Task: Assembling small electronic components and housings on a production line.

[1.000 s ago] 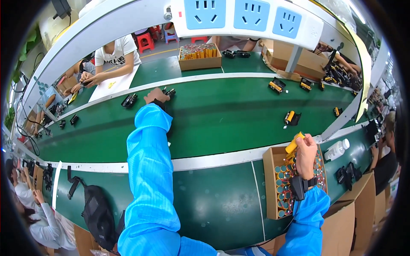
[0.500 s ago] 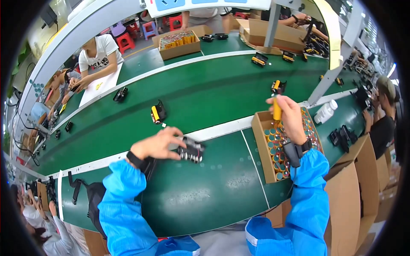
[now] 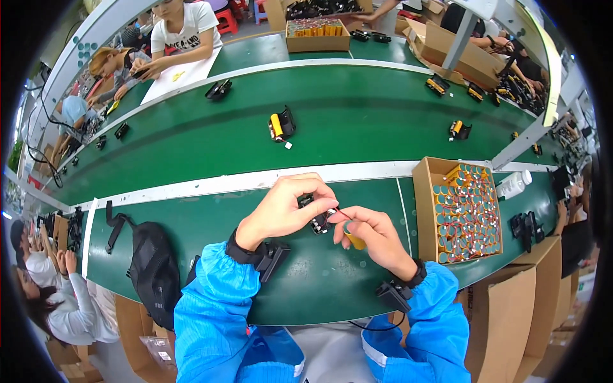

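Note:
My right hand (image 3: 377, 237) is closed around a yellow cylindrical battery (image 3: 355, 239), its end facing up. Thin red and black leads (image 3: 343, 214) run from it to my left hand (image 3: 290, 207), whose thumb and fingertips pinch them near a small white plug. Partly hidden beneath my left fingers is a black plastic housing (image 3: 320, 223); whether that hand also grips it I cannot tell. To the right stands a cardboard box (image 3: 421, 210) packed with more yellow batteries (image 3: 469, 217) and their leads.
Beyond a white rail (image 3: 223, 193), a green surface (image 3: 364, 127) carries black housings with yellow batteries, one (image 3: 279, 125) straight ahead. A white bottle (image 3: 514, 184) lies right of the box. At left rests a black bag (image 3: 155, 271). Other people sit around.
My right hand has come left from above the box to the middle, carrying the battery. Both hands now meet over the black housing, and my left fingers pinch the leads. The view has shifted.

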`<action>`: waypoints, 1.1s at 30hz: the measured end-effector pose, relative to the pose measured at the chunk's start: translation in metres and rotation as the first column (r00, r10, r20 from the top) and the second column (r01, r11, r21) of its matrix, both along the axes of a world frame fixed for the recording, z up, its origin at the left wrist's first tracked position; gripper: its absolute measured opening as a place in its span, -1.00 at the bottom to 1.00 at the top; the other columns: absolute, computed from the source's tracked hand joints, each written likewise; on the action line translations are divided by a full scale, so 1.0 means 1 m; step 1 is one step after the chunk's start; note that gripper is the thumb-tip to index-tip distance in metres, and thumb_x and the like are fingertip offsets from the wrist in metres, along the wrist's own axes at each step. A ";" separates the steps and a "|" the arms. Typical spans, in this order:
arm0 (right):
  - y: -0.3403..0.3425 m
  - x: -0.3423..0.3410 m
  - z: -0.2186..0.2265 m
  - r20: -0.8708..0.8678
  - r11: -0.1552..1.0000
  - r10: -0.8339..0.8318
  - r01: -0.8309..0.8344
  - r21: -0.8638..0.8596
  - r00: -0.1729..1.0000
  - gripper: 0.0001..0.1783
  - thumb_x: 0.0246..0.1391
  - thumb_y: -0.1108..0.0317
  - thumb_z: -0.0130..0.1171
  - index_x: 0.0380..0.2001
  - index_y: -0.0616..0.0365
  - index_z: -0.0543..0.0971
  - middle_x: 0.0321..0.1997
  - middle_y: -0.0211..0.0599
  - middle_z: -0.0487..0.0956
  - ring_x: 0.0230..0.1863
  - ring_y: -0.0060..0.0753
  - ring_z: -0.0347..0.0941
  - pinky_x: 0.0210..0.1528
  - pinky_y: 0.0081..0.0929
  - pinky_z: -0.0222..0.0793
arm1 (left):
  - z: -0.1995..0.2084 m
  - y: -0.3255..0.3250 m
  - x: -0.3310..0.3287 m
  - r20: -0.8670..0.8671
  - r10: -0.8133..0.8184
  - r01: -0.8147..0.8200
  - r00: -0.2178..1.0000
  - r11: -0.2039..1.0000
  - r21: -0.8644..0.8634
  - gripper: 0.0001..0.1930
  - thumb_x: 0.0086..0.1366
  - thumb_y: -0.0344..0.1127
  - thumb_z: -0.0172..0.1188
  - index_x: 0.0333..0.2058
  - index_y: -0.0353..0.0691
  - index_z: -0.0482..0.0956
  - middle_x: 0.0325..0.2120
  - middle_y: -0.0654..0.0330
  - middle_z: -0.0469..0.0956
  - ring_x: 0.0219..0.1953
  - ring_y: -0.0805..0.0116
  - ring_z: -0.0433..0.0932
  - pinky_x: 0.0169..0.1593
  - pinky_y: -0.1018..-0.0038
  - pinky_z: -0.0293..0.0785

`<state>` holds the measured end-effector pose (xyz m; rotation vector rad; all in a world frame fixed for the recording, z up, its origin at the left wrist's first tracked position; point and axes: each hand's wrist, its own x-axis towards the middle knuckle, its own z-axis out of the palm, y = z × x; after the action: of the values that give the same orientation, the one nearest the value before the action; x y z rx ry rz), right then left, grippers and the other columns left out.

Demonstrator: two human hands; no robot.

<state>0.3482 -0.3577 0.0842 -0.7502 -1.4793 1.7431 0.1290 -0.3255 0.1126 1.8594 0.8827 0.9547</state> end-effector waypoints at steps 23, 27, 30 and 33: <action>0.014 0.001 -0.046 0.040 0.882 -0.456 0.445 0.153 0.889 -0.78 0.31 0.36 0.03 -0.18 0.31 0.57 -0.56 -0.43 0.53 -0.57 -0.74 0.35 -0.54 -0.73 0.23 | -0.056 -0.003 0.031 -0.714 0.510 -0.541 0.480 0.813 0.218 -0.42 0.17 -0.07 0.30 -0.12 -0.50 0.31 -0.28 -0.29 0.51 -0.33 -0.27 0.58 -0.25 0.08 0.57; 0.016 0.001 -0.049 0.049 0.882 -0.465 0.458 0.111 0.884 -0.78 0.33 0.34 0.01 -0.20 0.28 0.54 -0.58 -0.44 0.51 -0.63 -0.73 0.33 -0.61 -0.73 0.20 | -0.056 0.004 0.015 -0.674 0.395 -0.455 0.624 0.885 0.098 -0.42 0.12 -0.17 0.34 -0.07 -0.48 0.30 -0.21 -0.27 0.50 -0.24 -0.24 0.58 -0.17 0.10 0.55; 0.018 -0.001 -0.049 0.047 0.895 -0.443 0.439 0.081 0.895 -0.80 0.33 0.35 -0.01 -0.21 0.27 0.52 -0.59 -0.44 0.50 -0.67 -0.71 0.32 -0.65 -0.71 0.18 | -0.052 0.009 -0.007 -0.645 0.261 -0.314 0.718 0.949 0.034 -0.40 0.04 -0.26 0.39 0.00 -0.38 0.34 -0.23 -0.16 0.55 -0.15 -0.13 0.57 -0.07 0.20 0.49; 0.020 0.001 -0.046 0.133 0.925 -0.350 0.364 -0.104 0.927 -0.83 0.33 0.36 -0.02 -0.21 0.24 0.48 -0.62 -0.43 0.47 -0.70 -0.67 0.32 -0.69 -0.65 0.18 | -0.052 0.015 -0.037 -0.669 0.225 -0.314 0.708 0.949 -0.013 -0.39 -0.03 -0.30 0.43 -0.02 -0.34 0.36 -0.25 -0.09 0.55 -0.16 -0.04 0.57 -0.09 0.25 0.49</action>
<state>0.3495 -0.3372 0.0378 -1.1259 -1.2160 1.5422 0.0925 -0.3107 0.0606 2.0114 1.6474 0.3505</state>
